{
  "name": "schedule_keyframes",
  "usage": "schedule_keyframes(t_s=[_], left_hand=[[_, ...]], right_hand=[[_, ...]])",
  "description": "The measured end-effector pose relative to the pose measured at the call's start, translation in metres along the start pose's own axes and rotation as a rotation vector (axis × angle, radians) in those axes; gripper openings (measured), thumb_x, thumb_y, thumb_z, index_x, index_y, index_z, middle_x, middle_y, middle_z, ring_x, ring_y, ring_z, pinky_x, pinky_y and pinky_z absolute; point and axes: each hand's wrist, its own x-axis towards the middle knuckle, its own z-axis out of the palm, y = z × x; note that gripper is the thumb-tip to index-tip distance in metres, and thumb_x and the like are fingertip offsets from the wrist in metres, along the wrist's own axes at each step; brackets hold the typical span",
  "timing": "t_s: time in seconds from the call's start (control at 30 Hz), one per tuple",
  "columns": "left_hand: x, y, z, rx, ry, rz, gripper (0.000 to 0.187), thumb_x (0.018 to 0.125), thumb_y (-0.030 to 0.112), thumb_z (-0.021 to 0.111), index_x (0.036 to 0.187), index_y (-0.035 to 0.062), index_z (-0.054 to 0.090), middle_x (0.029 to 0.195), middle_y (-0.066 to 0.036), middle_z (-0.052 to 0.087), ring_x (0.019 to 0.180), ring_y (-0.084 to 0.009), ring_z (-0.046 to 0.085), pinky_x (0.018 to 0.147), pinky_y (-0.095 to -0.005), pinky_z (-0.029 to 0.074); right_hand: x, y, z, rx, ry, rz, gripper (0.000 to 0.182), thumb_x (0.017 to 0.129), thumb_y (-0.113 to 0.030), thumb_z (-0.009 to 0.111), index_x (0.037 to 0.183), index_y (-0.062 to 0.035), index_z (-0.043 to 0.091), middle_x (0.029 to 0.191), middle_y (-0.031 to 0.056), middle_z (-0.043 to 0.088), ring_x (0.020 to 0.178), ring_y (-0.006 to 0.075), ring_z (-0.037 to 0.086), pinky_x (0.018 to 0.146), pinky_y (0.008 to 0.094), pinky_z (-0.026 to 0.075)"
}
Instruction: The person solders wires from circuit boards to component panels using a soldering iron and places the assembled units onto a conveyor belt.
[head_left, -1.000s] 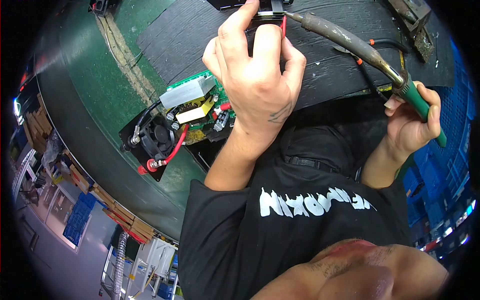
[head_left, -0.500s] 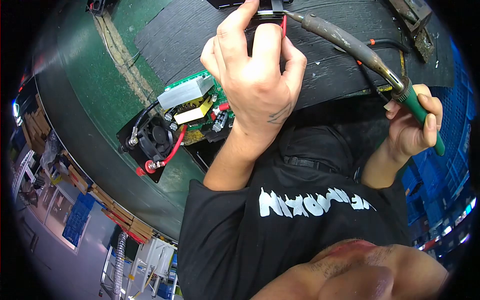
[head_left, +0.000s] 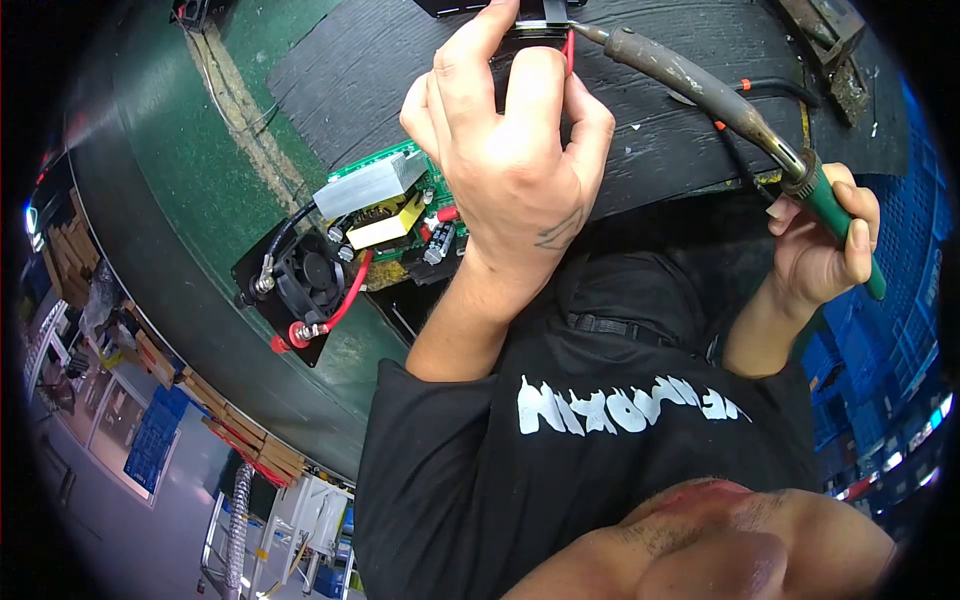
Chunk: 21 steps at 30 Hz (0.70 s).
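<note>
My left hand [head_left: 515,150] is bent over the top middle, back upward, with a red wire [head_left: 570,52] pinched between thumb and a finger. Its forefinger reaches a black part [head_left: 545,32] at the upper edge, cut off by the frame. On the right, my right hand [head_left: 825,235] is closed around the green handle of a soldering iron [head_left: 690,85]. The iron's tip touches or nearly touches the black part beside the red wire; the exact contact is too small to tell. Left of my left wrist lies a green circuit board [head_left: 432,185] with a silver heatsink [head_left: 370,187].
A black panel with a fan [head_left: 310,278] sits left of the board, joined by black and red cables. Dark matting [head_left: 340,75] covers part of the green bench [head_left: 150,130]. A metal fixture [head_left: 825,40] stands at the upper right, near a black cable [head_left: 785,88].
My right hand and the iron's handle have shifted slightly left and up. The iron's tip and my left hand stay nearly in place.
</note>
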Motion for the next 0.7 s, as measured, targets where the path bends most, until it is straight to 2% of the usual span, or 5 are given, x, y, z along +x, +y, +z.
schedule_keyframes(t_s=[0.3, 0.33, 0.4, 0.6, 0.7], left_hand=[[0.001, -0.001, 0.000, -0.001, -0.008, -0.005, 0.022, 0.063, 0.002, 0.067, 0.085, 0.0020, 0.064, 0.114, -0.020, 0.057, 0.096, -0.0319, 0.056, 0.085, -0.0379, 0.040], [0.004, -0.009, 0.023, 0.000, -0.009, -0.007, 0.022, 0.063, 0.002, 0.067, 0.085, 0.0020, 0.064, 0.114, -0.020, 0.057, 0.096, -0.0319, 0.056, 0.085, -0.0379, 0.040], [0.020, -0.028, 0.077, -0.669, 0.896, 0.389, 0.023, 0.063, 0.002, 0.067, 0.085, 0.0018, 0.065, 0.113, -0.020, 0.058, 0.096, -0.0317, 0.056, 0.085, -0.0378, 0.041], [0.012, -0.033, 0.085, -0.658, 0.892, 0.388, 0.023, 0.063, 0.002, 0.068, 0.086, 0.0014, 0.065, 0.113, -0.020, 0.057, 0.096, -0.0317, 0.056, 0.085, -0.0377, 0.041], [0.014, -0.033, 0.086, -0.651, 0.905, 0.397, 0.024, 0.063, 0.002, 0.068, 0.086, 0.0015, 0.065, 0.113, -0.020, 0.057, 0.096, -0.0318, 0.056, 0.084, -0.0378, 0.041]], right_hand=[[0.000, 0.002, 0.003, 0.005, 0.072, 0.013, 0.041, 0.088, -0.032, 0.043, 0.108, -0.0013, 0.061, 0.090, 0.0238, 0.058, 0.055, 0.0228, 0.058, 0.041, 0.0247, 0.045], [-0.001, 0.002, 0.003, 0.000, 0.075, 0.016, 0.041, 0.088, -0.032, 0.043, 0.108, -0.0016, 0.061, 0.090, 0.0237, 0.058, 0.055, 0.0226, 0.058, 0.041, 0.0247, 0.045], [-0.001, 0.000, 0.003, -0.004, 0.077, 0.020, 0.041, 0.088, -0.032, 0.042, 0.107, -0.0020, 0.061, 0.090, 0.0237, 0.058, 0.055, 0.0225, 0.058, 0.041, 0.0247, 0.045], [0.001, 0.000, 0.005, 0.038, 0.085, -0.004, 0.039, 0.089, -0.027, 0.039, 0.107, 0.0015, 0.057, 0.087, 0.0254, 0.059, 0.055, 0.0238, 0.060, 0.042, 0.0254, 0.047], [0.000, 0.000, 0.003, 0.011, 0.091, 0.015, 0.042, 0.089, -0.033, 0.041, 0.108, -0.0026, 0.062, 0.091, 0.0235, 0.059, 0.055, 0.0224, 0.058, 0.041, 0.0246, 0.045]])
